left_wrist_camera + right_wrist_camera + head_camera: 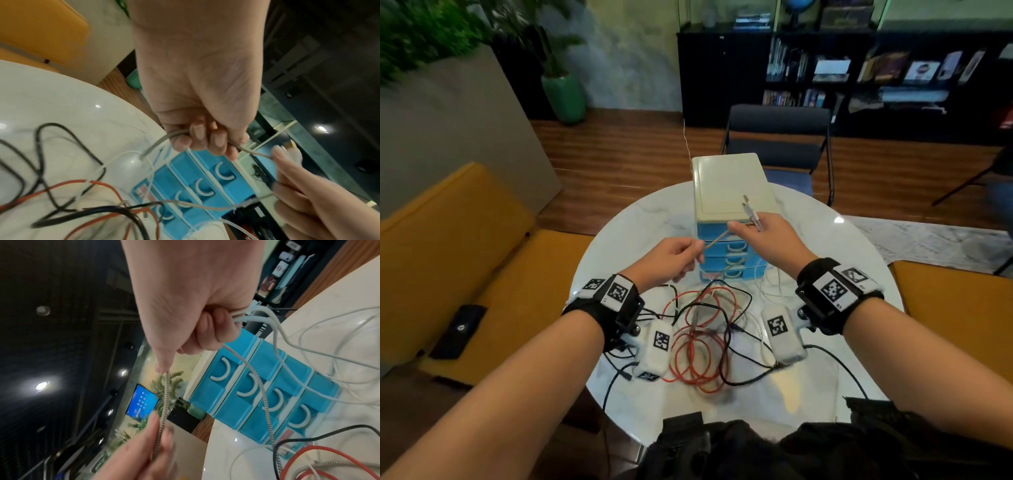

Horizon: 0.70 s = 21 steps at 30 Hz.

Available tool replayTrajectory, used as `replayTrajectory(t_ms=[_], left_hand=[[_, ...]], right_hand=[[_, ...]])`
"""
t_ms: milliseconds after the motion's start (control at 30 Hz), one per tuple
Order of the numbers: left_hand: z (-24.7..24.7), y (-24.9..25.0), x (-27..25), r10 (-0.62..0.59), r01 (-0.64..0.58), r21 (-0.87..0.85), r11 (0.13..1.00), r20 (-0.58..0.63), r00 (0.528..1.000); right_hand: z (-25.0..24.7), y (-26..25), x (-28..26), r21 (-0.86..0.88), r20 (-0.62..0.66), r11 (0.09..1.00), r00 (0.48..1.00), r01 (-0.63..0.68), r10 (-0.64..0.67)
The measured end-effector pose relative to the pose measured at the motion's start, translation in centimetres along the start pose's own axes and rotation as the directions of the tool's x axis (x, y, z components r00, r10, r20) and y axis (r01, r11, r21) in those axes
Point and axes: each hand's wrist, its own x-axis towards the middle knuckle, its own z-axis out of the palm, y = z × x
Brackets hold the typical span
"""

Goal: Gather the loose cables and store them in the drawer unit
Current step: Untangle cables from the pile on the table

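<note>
A blue drawer unit [726,260] with a cream top stands on the round white table [633,219]; all its drawers [265,395] look closed. My left hand [674,257] and right hand [760,233] hover in front of it, both gripping a braided grey-white cable [717,238] stretched between them. The right hand also holds several white cable ends [751,212] that stick up over the unit's top. In the left wrist view the cable [160,141] runs through my curled left fingers [197,133]. A tangle of red cable [698,346] and black cable [726,329] lies on the table near me.
Thin white cables [774,284] trail on the table right of the unit. Yellow cushioned seats [448,260] flank the table. A dark chair [777,137] stands beyond it, with a black bookshelf [859,75] and potted plants [561,92] at the back.
</note>
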Motion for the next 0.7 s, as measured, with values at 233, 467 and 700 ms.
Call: replayTrajectory(t_ms=[233,467,700], left_hand=[[-2.7,-4.4,-1.9,-0.137,0.157,0.273,0.949,-0.091,0.986],[-1.8,-0.6,-1.2,0.121,-0.002,0.473,0.881,-0.222,0.967],[0.2,4.5,0.0,0.267,-0.228,0.155,0.961,-0.312,0.912]], right_hand=[[-1.6,1.9,0.1,0.008,-0.17,0.993,0.978,-0.117,0.117],[0.4,-0.8,-0.4,0.135,-0.145,0.99,0.989,0.039,-0.019],[2.4,-2.7,-1.3,0.256,0.147,0.965,0.984,0.062,-0.102]])
